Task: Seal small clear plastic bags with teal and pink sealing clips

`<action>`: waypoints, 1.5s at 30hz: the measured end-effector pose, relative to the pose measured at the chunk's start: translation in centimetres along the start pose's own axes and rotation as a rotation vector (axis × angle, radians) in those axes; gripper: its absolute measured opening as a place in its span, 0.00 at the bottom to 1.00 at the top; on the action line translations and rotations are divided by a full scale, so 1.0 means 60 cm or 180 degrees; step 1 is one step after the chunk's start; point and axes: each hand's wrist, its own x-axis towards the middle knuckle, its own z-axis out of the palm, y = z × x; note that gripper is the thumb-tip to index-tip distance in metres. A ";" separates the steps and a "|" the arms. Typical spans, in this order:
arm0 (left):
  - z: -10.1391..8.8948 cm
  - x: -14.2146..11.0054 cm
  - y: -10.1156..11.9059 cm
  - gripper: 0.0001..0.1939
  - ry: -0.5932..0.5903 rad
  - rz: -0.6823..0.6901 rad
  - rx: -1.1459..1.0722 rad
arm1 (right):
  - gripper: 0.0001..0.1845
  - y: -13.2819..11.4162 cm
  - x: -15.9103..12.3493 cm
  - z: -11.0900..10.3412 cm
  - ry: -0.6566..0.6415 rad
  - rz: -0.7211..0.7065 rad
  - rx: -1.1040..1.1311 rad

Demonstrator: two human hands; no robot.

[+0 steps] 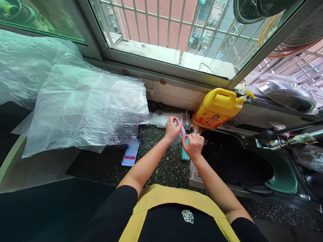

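So the left hand [172,129] and right hand [195,146] are both pinching a slim pink item [181,128] just left of the yellow jug [214,111], and it's looking mid-handling to me, while several pink and teal pieces [186,121] are lying closer to the jug and some teal strips [185,154] are resting on the bench [161,164], nearer the person than the jug. The jug is showing a red label [212,118] with a round logo, but its writing is coming out too small to read, tbh.
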 end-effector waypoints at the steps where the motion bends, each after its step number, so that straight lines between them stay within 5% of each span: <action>1: -0.009 -0.014 -0.002 0.10 -0.0042 -0.0003 -0.0112 | 0.11 -0.006 -0.012 -0.009 -0.0012 -0.0027 0.0037; 9: -0.077 -0.118 -0.023 0.13 -0.0122 -0.0132 -0.0724 | 0.11 -0.053 -0.093 -0.058 -0.0183 -0.0145 0.0261; 19: -0.139 -0.208 -0.060 0.13 -0.0320 -0.0914 -0.1805 | 0.09 -0.085 -0.149 -0.075 -0.0358 -0.0337 0.0568; 27: -0.167 -0.236 -0.062 0.13 -0.0147 -0.0810 -0.1832 | 0.11 -0.115 -0.134 -0.100 -0.0252 -0.0436 0.0976; 37: -0.183 -0.243 -0.060 0.14 -0.0096 -0.0655 -0.1845 | 0.11 -0.164 -0.112 -0.079 -0.0250 -0.0449 0.0829; 41: -0.182 -0.241 -0.093 0.11 -0.0103 -0.0582 -0.1434 | 0.10 -0.161 -0.123 -0.061 -0.0316 -0.0421 0.0781; 45: -0.196 -0.219 -0.159 0.08 0.0121 -0.0610 0.0283 | 0.10 -0.157 -0.140 -0.043 -0.0348 -0.0287 0.0782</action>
